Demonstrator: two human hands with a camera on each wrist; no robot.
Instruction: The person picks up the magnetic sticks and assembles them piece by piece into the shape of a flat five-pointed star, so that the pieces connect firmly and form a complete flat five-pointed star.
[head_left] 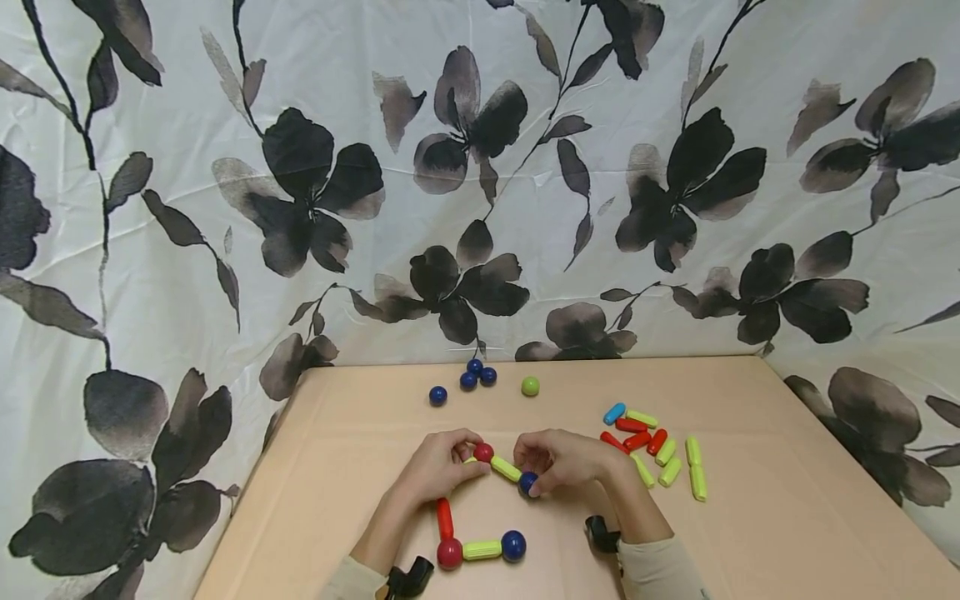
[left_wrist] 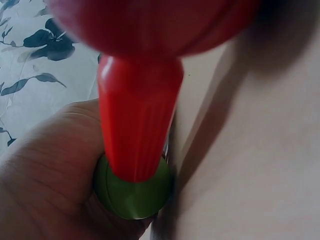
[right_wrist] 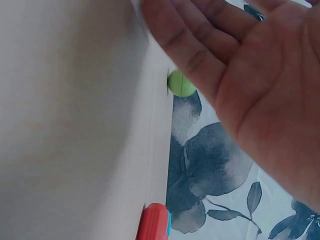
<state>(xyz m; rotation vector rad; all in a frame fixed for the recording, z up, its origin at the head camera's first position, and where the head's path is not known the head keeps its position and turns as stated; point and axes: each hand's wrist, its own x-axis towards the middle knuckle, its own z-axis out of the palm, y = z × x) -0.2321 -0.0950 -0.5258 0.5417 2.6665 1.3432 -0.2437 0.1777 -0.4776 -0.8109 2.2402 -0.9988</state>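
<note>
In the head view my left hand point(head_left: 438, 467) holds a small red ball point(head_left: 483, 452) between thumb and fingertips. A yellow-green rod point(head_left: 506, 469) runs from that ball to a dark blue ball point(head_left: 528, 483). Thumb and fingers of my right hand point(head_left: 566, 458) grip the blue ball; the right wrist view shows its palm point(right_wrist: 275, 100). Nearer me, a red rod point(head_left: 445, 518) rises from a larger red ball point(head_left: 450, 553), which a yellow-green rod point(head_left: 482, 550) joins to a blue ball point(head_left: 513, 546). The left wrist view shows a green ball point(left_wrist: 132, 192) at the red rod's far end, beside my left hand.
Several blue balls point(head_left: 468, 381) and a green ball point(head_left: 530, 386) lie near the table's back edge. Right of my right hand is a scatter of red rods point(head_left: 637, 441), yellow-green rods point(head_left: 670, 472) and a blue rod point(head_left: 614, 413). A floral cloth point(head_left: 555, 208) hangs behind.
</note>
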